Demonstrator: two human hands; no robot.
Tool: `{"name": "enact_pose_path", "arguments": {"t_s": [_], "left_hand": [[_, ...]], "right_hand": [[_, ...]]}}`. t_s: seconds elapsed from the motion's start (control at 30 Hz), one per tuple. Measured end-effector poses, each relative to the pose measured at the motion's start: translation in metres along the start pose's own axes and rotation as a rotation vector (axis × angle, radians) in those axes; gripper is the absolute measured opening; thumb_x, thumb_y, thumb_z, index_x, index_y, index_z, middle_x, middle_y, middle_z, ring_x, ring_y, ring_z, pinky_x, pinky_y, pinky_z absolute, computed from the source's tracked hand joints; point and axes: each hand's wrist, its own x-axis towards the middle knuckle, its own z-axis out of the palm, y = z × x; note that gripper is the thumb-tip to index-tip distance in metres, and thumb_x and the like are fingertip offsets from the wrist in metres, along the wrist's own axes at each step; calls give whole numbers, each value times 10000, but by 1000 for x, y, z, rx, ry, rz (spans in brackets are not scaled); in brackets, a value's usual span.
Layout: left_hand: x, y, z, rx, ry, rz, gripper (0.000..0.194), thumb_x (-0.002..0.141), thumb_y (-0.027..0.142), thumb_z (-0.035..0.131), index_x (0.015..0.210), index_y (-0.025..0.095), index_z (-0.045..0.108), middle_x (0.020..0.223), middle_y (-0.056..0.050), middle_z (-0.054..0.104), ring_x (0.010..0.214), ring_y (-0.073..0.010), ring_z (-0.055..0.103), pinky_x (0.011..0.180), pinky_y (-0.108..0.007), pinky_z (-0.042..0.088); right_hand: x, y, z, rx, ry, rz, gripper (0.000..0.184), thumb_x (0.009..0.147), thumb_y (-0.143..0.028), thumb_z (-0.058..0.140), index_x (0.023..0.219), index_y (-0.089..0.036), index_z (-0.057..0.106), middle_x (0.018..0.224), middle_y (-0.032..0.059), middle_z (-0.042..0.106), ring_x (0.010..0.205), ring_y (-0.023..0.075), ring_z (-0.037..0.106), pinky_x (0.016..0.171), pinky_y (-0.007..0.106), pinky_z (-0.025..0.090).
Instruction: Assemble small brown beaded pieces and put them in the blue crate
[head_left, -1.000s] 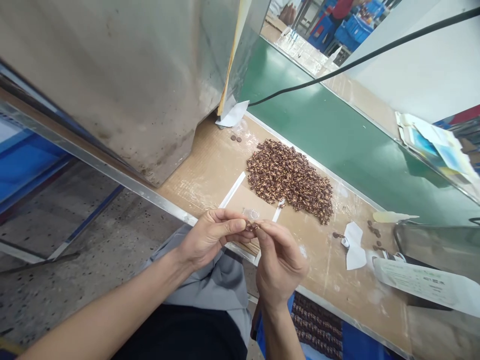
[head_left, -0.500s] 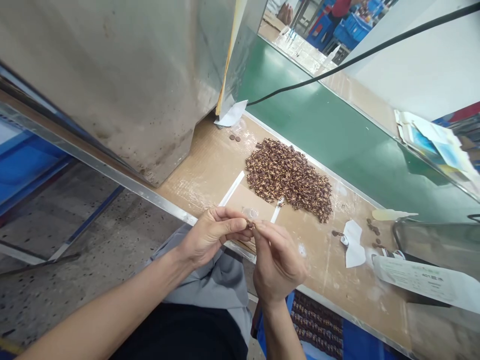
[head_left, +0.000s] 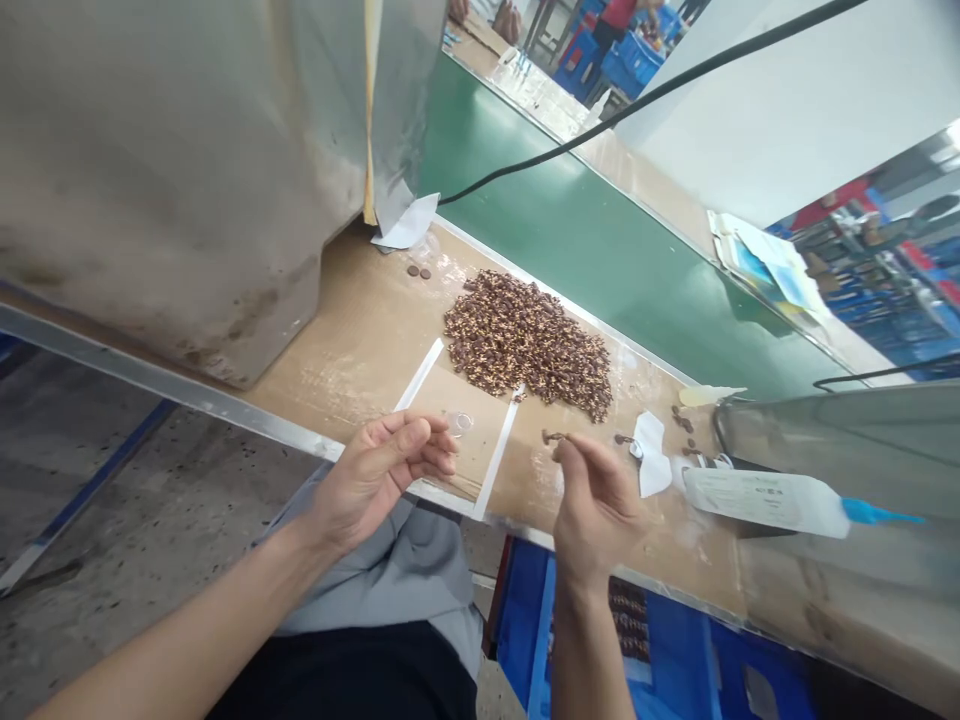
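My right hand (head_left: 596,510) is raised over the cardboard-covered bench top (head_left: 360,350), with a small brown part (head_left: 555,438) pinched at its fingertips. My left hand (head_left: 379,480) hangs at the bench's near edge with its fingers loosely curled, and I see nothing in it. Its fingertips are close to a small clear round piece (head_left: 459,424) lying on a tan card (head_left: 457,440). Beyond both hands spreads a heap of small brown-and-gold parts (head_left: 525,345). Several loose brown pieces lie on and near a white paper scrap (head_left: 652,455).
A large dented metal housing (head_left: 150,150) overhangs the bench at left. Green panelling (head_left: 600,250) and a black cable (head_left: 630,110) run along the far side. A white labelled packet (head_left: 761,500) lies at right. A blue crate (head_left: 660,640) sits below the near edge. A person in red (head_left: 619,15) stands far off.
My hands have come apart. The right hand has moved right with the brown part in its fingertips, and the left hand has opened slightly. The whole view has swung, shifting the bench leftward.
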Motion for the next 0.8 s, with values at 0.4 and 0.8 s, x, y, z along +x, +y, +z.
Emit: {"name": "enact_pose_path", "arguments": {"t_s": [0.4,0.8], "left_hand": [[1,3,-4,37,-6,-22,362,965,468,1060,1091,144,961,976,-118,908,788,-192,870,775,-248,757],[4,7,2,100,82,-33,439,802,509,1162,1000,170,966,903,-101,890,714,-178,832,731,-231,737]], "right_hand": [[16,75,-39,-405,-117,-297,148,1192,-285,788,1176,-230,925,1117,78,936,1018,264,903,988,398,727],[18,79,-37,-335,-126,-232,173,1190,-256,759,1196,-249,932,1170,66,941,1067,238,897,1028,375,701]]}}
